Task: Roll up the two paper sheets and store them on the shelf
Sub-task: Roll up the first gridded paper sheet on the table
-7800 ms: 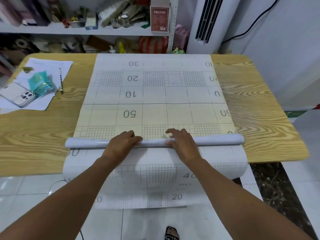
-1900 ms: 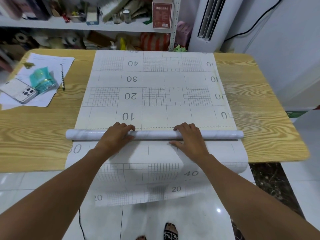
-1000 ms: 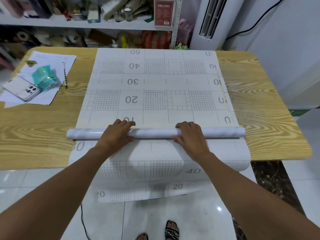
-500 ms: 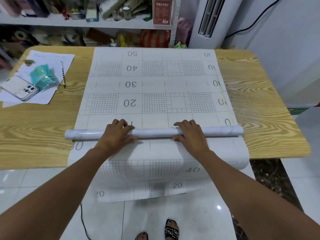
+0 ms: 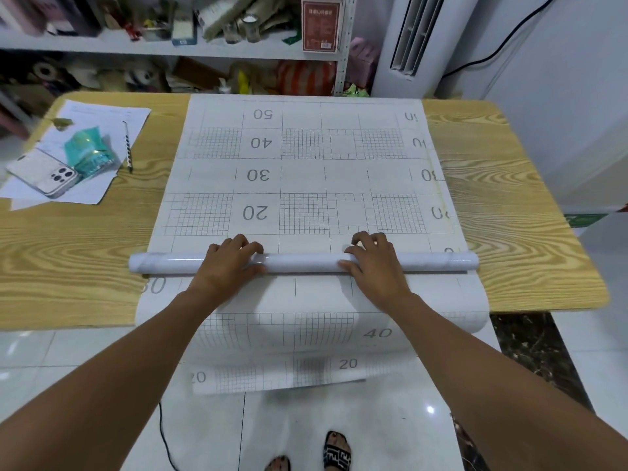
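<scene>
Head view: paper roll [image 5: 302,262] lies across the table's [image 5: 68,249] near half, atop the flat sheet [image 5: 306,185].
Hands: left hand [image 5: 227,263] and right hand [image 5: 377,263] apart, fingers curled over it.
Risk: uneven pushing could skew it, telescoping the ends.

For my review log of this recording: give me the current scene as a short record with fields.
sheet: white grid-printed paper sheet, flat on the wood-grain table, far part unrolled
roll: white rolled paper tube across its near part
hands: left hand and right hand, fingers curled over the tube, either side of its middle
near edge: paper hangs off the table
clutter: white phone, teal packet, pencil, table's left side
stage: rolling unfinished
</scene>
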